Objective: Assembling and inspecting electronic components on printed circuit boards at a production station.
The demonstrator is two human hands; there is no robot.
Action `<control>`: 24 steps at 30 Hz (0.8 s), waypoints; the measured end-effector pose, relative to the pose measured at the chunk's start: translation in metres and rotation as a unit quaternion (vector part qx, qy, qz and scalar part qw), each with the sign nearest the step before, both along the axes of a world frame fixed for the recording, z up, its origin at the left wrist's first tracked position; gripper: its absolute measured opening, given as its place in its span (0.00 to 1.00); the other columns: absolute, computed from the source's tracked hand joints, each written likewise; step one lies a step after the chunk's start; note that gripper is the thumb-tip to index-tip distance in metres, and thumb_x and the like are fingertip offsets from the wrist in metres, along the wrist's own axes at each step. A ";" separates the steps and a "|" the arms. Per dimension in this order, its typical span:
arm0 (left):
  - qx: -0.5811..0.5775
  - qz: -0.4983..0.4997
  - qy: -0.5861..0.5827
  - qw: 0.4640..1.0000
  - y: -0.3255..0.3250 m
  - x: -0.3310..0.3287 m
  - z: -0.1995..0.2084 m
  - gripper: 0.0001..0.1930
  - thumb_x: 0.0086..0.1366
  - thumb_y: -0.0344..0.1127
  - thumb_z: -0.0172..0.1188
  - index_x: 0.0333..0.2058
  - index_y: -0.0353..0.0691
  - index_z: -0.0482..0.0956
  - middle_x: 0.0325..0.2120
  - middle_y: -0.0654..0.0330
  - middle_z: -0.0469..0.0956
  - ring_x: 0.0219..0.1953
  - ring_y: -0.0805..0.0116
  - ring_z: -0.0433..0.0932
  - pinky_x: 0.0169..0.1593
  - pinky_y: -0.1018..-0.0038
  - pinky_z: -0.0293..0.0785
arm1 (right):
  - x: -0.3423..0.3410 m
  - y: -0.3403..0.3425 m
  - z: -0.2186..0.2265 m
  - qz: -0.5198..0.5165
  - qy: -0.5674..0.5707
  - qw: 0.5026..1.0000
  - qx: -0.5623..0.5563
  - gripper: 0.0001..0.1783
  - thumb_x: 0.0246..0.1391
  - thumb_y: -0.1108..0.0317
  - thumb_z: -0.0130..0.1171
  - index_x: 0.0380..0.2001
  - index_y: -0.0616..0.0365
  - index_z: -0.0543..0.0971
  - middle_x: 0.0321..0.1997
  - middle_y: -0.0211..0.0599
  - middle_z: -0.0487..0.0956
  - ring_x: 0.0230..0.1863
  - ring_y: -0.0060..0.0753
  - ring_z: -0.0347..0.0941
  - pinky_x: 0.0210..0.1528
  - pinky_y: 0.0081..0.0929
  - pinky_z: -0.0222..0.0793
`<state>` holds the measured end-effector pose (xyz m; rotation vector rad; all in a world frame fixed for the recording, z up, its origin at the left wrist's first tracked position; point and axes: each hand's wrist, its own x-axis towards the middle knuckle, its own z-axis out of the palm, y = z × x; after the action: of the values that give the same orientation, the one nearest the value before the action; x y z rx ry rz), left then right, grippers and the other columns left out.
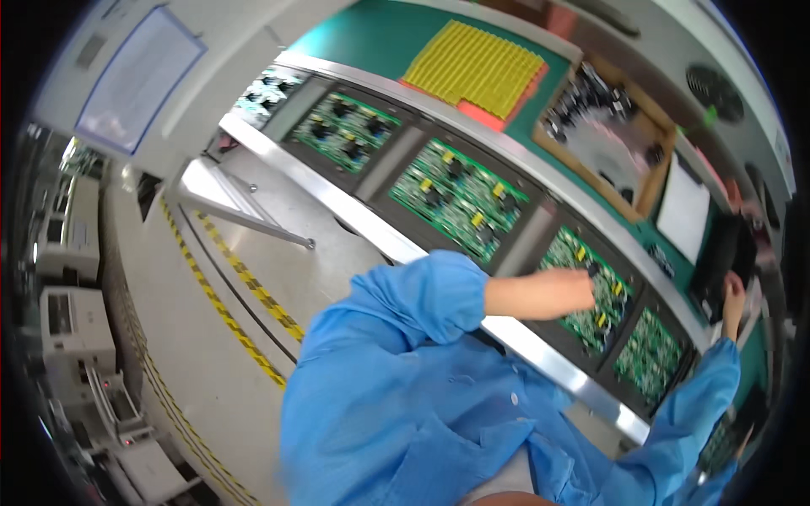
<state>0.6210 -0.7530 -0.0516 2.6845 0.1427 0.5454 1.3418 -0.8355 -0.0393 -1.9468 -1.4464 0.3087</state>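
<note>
My left hand (580,292) hangs over a green circuit board (553,253) with yellow and black parts, which lies in a dark carrier on the line. Its fingers are hidden, so what it holds does not show. Off to the right, my right hand (732,297) reaches to a black bin (727,253). Those fingers look pinched together at the bin, and anything between them is too small to make out. Another green board (650,358) sits in the carrier between my two arms.
Left along the line come more boards (460,198) in carriers. Beyond the metal rail, the green bench bears rows of yellow parts (477,67), a cardboard box (666,139) of black parts and a white sheet (683,207). A metal frame (245,207) juts out at left.
</note>
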 end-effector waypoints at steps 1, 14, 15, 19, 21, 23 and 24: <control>-0.007 -0.003 0.008 1.000 -0.002 0.000 0.003 0.04 0.60 0.31 0.58 0.32 0.38 0.79 0.34 0.51 0.78 0.44 0.49 0.79 0.42 0.58 0.83 | 0.008 0.004 -0.010 -0.015 -0.093 0.995 -0.017 0.21 0.64 0.70 0.61 0.59 0.64 0.77 0.57 0.44 0.82 0.55 0.39 0.79 0.58 0.32 0.73; 0.085 0.065 0.060 0.992 -0.009 0.008 -0.026 0.02 0.55 0.28 0.63 0.27 0.37 0.82 0.32 0.51 0.81 0.40 0.49 0.82 0.38 0.60 0.85 | -0.073 0.076 -0.042 -0.049 -0.297 0.952 -0.062 0.16 0.52 0.72 0.66 0.43 0.66 0.77 0.44 0.62 0.80 0.50 0.70 0.75 0.52 0.53 0.73; 0.073 0.038 0.049 0.995 -0.006 0.006 -0.024 0.02 0.56 0.28 0.62 0.28 0.36 0.82 0.32 0.50 0.81 0.40 0.48 0.82 0.38 0.59 0.85 | -0.069 0.070 -0.040 -0.048 -0.308 0.948 -0.071 0.16 0.51 0.72 0.67 0.43 0.66 0.78 0.45 0.61 0.80 0.51 0.69 0.75 0.53 0.53 0.72; 0.017 0.009 0.031 0.999 0.004 -0.001 -0.010 0.03 0.57 0.28 0.62 0.28 0.35 0.82 0.30 0.49 0.81 0.38 0.45 0.82 0.38 0.56 0.84 | -0.073 0.072 -0.033 -0.078 -0.299 0.944 -0.112 0.19 0.48 0.75 0.69 0.45 0.65 0.78 0.49 0.60 0.80 0.54 0.66 0.76 0.55 0.51 0.72; 0.018 -0.030 -0.016 0.999 0.010 0.000 -0.020 0.05 0.58 0.29 0.61 0.28 0.34 0.82 0.27 0.48 0.81 0.37 0.43 0.82 0.36 0.55 0.82 | -0.088 0.082 -0.030 -0.069 -0.291 0.947 -0.118 0.20 0.48 0.76 0.69 0.46 0.65 0.78 0.49 0.59 0.80 0.54 0.65 0.76 0.56 0.50 0.73; 0.004 -0.020 -0.007 1.000 0.007 0.003 -0.016 0.05 0.59 0.30 0.61 0.27 0.34 0.82 0.25 0.48 0.80 0.37 0.44 0.82 0.37 0.55 0.82 | -0.092 0.074 -0.027 -0.078 -0.283 0.947 -0.129 0.22 0.47 0.76 0.70 0.47 0.65 0.78 0.50 0.59 0.81 0.55 0.64 0.76 0.57 0.49 0.73; -0.012 -0.008 0.002 1.000 0.006 0.004 -0.014 0.06 0.59 0.30 0.60 0.27 0.34 0.82 0.24 0.48 0.80 0.36 0.44 0.82 0.37 0.54 0.81 | -0.091 0.072 -0.028 -0.086 -0.287 0.945 -0.130 0.23 0.46 0.76 0.71 0.47 0.65 0.78 0.50 0.58 0.81 0.55 0.63 0.76 0.57 0.48 0.73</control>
<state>0.6248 -0.7471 -0.0658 2.6611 0.1286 0.5308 1.2506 -0.7636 -0.0677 -2.5002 -1.6300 -0.1795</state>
